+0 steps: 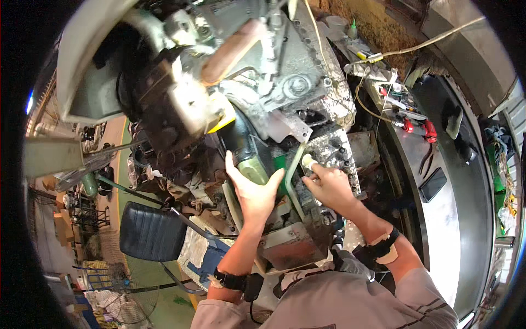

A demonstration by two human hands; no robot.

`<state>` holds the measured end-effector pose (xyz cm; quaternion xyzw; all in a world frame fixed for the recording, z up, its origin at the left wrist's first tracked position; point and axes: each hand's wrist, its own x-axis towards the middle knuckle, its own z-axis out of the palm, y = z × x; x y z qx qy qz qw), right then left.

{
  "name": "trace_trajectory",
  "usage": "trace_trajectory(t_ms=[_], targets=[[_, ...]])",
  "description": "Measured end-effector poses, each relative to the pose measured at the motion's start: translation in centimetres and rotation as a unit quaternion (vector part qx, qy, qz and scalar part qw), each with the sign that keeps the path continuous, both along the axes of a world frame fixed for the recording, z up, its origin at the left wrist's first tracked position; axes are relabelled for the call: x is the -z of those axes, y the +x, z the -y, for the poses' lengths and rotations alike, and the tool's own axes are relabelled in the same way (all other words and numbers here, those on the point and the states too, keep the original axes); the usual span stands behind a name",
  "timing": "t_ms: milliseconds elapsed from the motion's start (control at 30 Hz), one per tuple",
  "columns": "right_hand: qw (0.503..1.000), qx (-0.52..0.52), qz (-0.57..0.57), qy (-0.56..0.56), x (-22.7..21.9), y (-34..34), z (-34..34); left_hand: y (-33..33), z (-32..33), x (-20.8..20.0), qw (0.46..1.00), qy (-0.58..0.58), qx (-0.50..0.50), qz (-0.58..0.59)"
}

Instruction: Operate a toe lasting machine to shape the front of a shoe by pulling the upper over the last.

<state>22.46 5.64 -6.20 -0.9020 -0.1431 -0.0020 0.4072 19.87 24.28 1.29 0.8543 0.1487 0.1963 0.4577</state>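
Note:
My left hand [253,197] is spread, thumb and forefinger wide apart around the lower end of a dark, rounded machine part with an olive-green end [253,169]. Whether its palm touches that part is unclear, and its other fingers are mostly hidden. To the right, my right hand [331,189] has its fingers closed on a pale round knob [308,161]. That knob stands on a worn metal control panel [342,140] with several dark knobs. Between my hands slants a pale green bar [296,175]. A flat metal plate [287,127] juts out above it.
The grimy machine [298,85] fills the top centre, with a bright glare beside a yellow part [223,114]. On the right bench lie a red power tool [419,129], pliers [426,159] and a phone [433,185]. A black-backed chair [152,231] stands at left.

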Motion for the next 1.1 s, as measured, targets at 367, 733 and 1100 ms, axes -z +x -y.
trace_trajectory(t_ms=[367, 733, 1100], targets=[[0.986, -0.031, 0.043, 0.157, 0.7, 0.2, 0.3, 0.4, 0.9, 0.5, 0.997, 0.08, -0.024, 0.0], [0.977, -0.053, 0.012, 0.206, 0.3, 0.6, 0.7, 0.6, 1.1, 0.3, 0.996, 0.061, -0.045, -0.048], [0.971, -0.062, 0.017, 0.231, 0.2, 0.7, 0.7, 0.6, 1.0, 0.3, 0.997, 0.05, -0.045, -0.043]])
